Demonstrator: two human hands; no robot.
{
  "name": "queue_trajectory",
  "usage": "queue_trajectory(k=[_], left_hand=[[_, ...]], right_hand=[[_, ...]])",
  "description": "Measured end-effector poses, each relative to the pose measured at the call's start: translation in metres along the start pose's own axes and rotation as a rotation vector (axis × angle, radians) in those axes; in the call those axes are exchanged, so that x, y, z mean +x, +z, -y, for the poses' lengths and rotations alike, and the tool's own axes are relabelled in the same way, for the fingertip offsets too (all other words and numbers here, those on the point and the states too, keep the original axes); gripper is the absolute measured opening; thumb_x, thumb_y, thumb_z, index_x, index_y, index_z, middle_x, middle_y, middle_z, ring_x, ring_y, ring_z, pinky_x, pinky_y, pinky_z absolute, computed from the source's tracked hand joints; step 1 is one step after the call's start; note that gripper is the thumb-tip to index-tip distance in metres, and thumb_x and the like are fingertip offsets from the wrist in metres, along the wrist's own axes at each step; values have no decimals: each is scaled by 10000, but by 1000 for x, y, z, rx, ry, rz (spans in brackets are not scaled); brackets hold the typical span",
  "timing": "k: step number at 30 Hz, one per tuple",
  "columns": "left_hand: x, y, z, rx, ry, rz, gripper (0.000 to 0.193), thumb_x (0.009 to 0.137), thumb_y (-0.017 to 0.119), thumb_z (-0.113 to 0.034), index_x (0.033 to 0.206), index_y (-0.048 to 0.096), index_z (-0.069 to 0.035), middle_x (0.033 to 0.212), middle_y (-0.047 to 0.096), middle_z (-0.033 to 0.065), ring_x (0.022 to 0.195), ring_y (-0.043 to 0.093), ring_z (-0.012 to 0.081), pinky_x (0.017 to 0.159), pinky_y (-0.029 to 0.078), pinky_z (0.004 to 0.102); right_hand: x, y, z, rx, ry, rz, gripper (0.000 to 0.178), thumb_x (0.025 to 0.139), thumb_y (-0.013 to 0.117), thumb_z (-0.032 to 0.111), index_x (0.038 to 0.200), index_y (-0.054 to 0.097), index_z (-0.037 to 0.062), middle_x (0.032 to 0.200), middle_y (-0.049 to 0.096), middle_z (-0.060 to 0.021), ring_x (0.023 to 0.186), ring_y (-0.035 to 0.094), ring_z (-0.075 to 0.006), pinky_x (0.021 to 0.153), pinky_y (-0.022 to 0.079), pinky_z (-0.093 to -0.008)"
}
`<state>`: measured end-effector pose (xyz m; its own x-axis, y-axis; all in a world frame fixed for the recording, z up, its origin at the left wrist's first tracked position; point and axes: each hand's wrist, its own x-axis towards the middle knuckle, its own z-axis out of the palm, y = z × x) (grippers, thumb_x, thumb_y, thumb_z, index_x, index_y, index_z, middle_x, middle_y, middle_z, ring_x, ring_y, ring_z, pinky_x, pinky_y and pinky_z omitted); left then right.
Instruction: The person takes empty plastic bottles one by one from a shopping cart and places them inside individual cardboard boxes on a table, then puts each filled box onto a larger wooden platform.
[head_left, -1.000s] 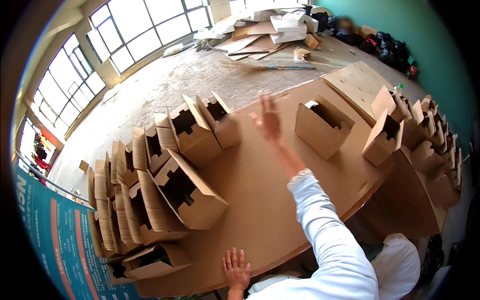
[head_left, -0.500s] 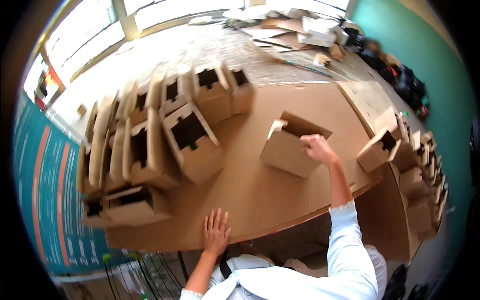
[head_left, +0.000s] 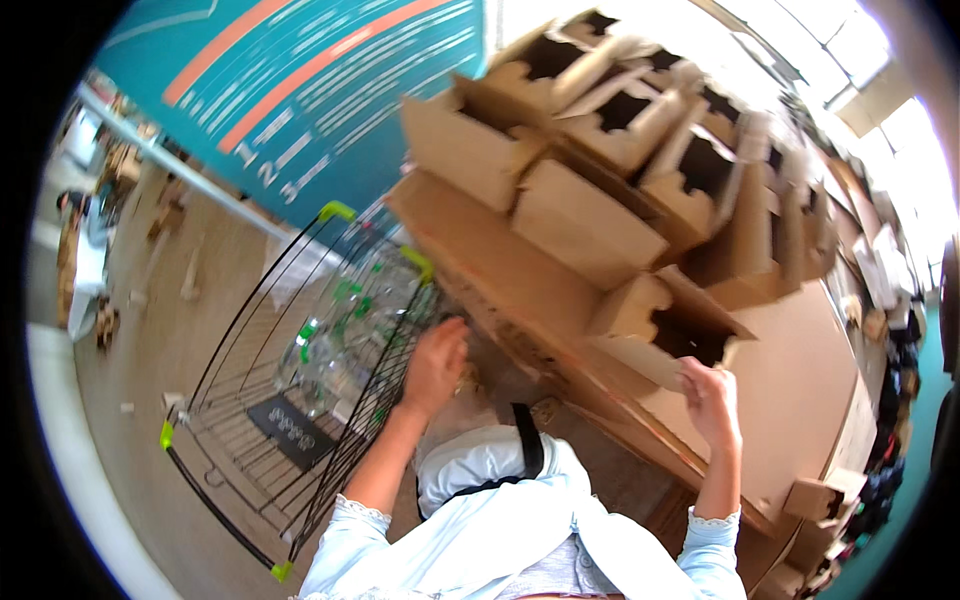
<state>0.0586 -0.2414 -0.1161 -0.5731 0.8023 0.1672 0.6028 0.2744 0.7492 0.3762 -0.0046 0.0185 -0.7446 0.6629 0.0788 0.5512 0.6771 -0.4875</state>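
Observation:
My right hand [head_left: 710, 402] pinches the near edge of an open-topped brown cardboard box [head_left: 640, 335], which stands on the cardboard-covered table [head_left: 775, 385]. My left hand [head_left: 436, 368] is off the table, beside the shopping cart [head_left: 345, 440]. Its fingers are loosely bent and apart, and I see nothing in them. Clear plastic bottles [head_left: 335, 345] with green caps lie inside the cart, close to that hand. Another open cardboard box [head_left: 590, 222] stands just behind the one I hold.
Several more open boxes [head_left: 620, 120] crowd the table's far side. A teal printed board [head_left: 330, 100] rises behind the cart. More cardboard boxes [head_left: 810, 500] are at the lower right. Black bags [head_left: 880, 470] lie along the right wall.
My view has turned left, toward the cart. My left hand has lifted off the table and moved to the cart. The box at my right hand now stands near the grouped boxes.

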Motion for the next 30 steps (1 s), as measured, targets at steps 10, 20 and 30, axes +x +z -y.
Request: queue_trajectory(k=[10, 20, 30], left_hand=[[-105, -79, 295, 512, -656, 50, 452, 800, 660, -77, 1243, 577, -47, 1258, 591, 178, 1208, 543, 356, 999, 454, 429], [-80, -21, 356, 878, -749, 323, 476, 760, 720, -89, 1200, 539, -102, 1241, 556, 102, 1262, 481, 295, 1104, 335, 540], [-81, -61, 297, 574, -849, 227, 699, 571, 909, -304, 1115, 545, -61, 1123, 630, 152, 1016, 644, 339, 862, 522, 475]], right_hand=[[-25, -33, -21, -156, 399, 188, 194, 834, 663, -3, 1027, 657, 7, 859, 671, -191, 824, 638, -368, 754, 494, -414], [-60, -43, -9, -600, 301, 123, 237, 819, 647, 14, 1049, 614, -34, 967, 660, -216, 965, 615, -409, 859, 466, -463], [-48, -50, 11, -652, 262, 206, 294, 734, 684, -21, 1027, 660, -17, 1153, 634, -181, 1247, 500, -381, 1160, 275, -528]])
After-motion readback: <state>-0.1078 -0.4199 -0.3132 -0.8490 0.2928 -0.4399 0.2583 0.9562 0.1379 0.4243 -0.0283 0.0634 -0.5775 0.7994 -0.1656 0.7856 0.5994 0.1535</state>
